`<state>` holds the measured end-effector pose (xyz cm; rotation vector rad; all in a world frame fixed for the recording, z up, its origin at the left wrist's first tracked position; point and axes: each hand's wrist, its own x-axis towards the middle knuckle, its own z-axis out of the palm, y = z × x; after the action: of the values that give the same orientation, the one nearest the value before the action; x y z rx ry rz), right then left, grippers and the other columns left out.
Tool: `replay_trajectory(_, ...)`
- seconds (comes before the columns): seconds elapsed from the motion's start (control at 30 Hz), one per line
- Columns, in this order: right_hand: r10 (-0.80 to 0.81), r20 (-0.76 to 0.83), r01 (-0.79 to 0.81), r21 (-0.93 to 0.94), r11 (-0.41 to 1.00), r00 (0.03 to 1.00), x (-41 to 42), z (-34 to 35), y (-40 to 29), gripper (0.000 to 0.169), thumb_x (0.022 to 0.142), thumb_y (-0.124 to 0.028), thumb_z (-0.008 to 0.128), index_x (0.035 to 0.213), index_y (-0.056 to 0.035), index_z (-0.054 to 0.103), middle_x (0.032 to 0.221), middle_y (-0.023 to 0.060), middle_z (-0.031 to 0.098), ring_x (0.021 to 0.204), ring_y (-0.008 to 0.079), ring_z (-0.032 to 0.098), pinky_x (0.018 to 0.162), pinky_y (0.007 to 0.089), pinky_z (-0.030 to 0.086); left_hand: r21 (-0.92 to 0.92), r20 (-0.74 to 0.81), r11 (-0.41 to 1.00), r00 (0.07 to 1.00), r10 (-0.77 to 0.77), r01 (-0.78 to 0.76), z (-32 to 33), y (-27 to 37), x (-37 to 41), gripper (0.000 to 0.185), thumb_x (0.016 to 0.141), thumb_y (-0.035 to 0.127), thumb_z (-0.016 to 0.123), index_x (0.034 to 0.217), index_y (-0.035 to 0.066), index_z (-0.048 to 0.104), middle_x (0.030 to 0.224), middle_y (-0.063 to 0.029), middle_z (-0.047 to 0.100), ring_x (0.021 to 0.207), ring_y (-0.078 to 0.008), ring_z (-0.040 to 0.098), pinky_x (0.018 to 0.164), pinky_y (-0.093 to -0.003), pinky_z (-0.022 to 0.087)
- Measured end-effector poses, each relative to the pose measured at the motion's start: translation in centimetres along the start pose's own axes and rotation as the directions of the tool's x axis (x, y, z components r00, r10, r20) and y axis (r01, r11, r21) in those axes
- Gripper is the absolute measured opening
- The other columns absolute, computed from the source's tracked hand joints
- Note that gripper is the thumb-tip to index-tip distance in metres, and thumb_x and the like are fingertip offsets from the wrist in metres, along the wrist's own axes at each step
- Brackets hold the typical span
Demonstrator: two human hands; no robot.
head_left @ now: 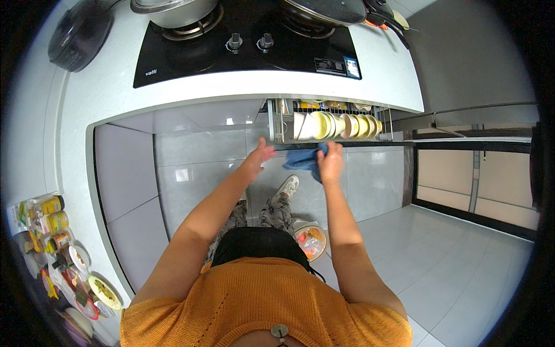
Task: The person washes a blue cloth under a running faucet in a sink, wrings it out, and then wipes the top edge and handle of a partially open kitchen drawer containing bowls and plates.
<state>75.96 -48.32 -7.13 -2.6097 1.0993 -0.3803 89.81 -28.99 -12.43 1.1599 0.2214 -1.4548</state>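
A blue cloth (302,159) hangs from my right hand (331,164), which grips it just in front of a pulled-out drawer. My left hand (259,157) is apart from the cloth, fingers spread and holding nothing, near the drawer's left front corner. The wire drawer (277,126) sits under the countertop (243,84). Inside it, a row of bowls (338,125) in white and pale yellow stands on edge. Behind the bowls lie some yellow items, partly hidden by the counter edge.
Above the drawer is a black gas hob (247,56) with a metal pot (177,13) and a lidded pan (329,11). A dark appliance (80,37) stands at the left corner. Jars (56,221) and dishes crowd the left counter. By my foot is a waste bin (323,249).
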Motion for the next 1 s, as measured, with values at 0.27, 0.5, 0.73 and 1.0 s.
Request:
replay_trajectory(0.27, 0.025, -0.028, -0.023, 0.065, 0.998, 0.999, 1.4, -0.5, -1.4, 0.033, 0.067, -0.020, 0.073, 0.094, -0.0135, 0.056, 0.095, 0.0100, 0.054, 0.084, 0.0316, 0.056, 0.070, 0.0419, 0.046, -0.004, -0.022, 1.000, 1.000, 0.018, -0.018, 1.0, 0.1, -0.9, 0.078, 0.086, 0.066, 0.021, 0.136, 0.006, 0.030, 0.137, -0.0090, 0.037, 0.133, -0.0223, 0.020, 0.107, -0.0506, 0.003)
replay_trajectory(0.5, 0.053, -0.048, -0.037, 0.277, 0.960, 0.997, -0.9, 2.3, -2.6, 0.029, 0.072, -0.024, 0.071, 0.098, -0.0142, 0.060, 0.101, 0.0116, 0.049, 0.090, 0.0310, 0.054, 0.074, 0.0404, 0.046, -0.059, -0.012, 0.998, 1.000, 0.017, -0.018, 0.7, -0.3, -0.5, 0.078, 0.085, 0.067, 0.025, 0.135, 0.008, 0.032, 0.135, -0.0073, 0.041, 0.132, -0.0220, 0.022, 0.107, -0.0505, 0.006)
replay_trajectory(0.73, -0.129, -0.026, 0.130, 0.360, 0.924, 0.991, -3.7, 4.7, -8.2, 0.020, 0.072, -0.014, 0.068, 0.091, -0.0118, 0.061, 0.095, 0.0113, 0.053, 0.082, 0.0310, 0.057, 0.068, 0.0385, 0.048, -0.126, 0.057, 0.992, 0.998, 0.037, -0.030, 1.2, -0.5, -0.5, 0.077, 0.084, 0.068, 0.029, 0.132, 0.008, 0.037, 0.131, -0.0049, 0.045, 0.131, -0.0201, 0.025, 0.105, -0.0487, 0.009)
replay_trajectory(1.0, -0.049, -0.197, 0.096, 0.236, 0.967, 0.979, -1.3, 2.5, -0.4, 0.020, 0.073, -0.012, 0.067, 0.091, -0.0101, 0.059, 0.093, 0.0125, 0.054, 0.086, 0.0319, 0.055, 0.074, 0.0386, 0.047, -0.044, -0.024, 0.999, 0.999, -0.024, 0.023, 0.9, -0.2, -1.0, 0.078, 0.083, 0.070, 0.025, 0.131, 0.011, 0.041, 0.134, -0.0039, 0.043, 0.133, -0.0192, 0.021, 0.106, -0.0488, 0.006)
